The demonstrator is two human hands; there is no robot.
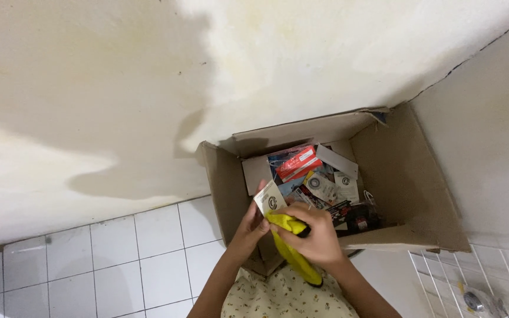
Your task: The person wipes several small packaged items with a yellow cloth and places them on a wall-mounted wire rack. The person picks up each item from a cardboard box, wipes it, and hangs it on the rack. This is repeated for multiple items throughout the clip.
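- Your left hand [253,227] pinches a small white card [270,198] over the near left corner of the cardboard box [405,176].
- Your right hand [315,234] has its grip closed on a yellow tool [294,254], just beside the card.
- Packets [316,179] fill the box, which stands against the wall [89,88].

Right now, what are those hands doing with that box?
A person is standing over an open cardboard box set against the wall, above a white tiled floor. The left hand holds a small white packet at the box's edge. The right hand grips a yellow tool with a black tip. Inside the box lie many small packets, among them a red one.
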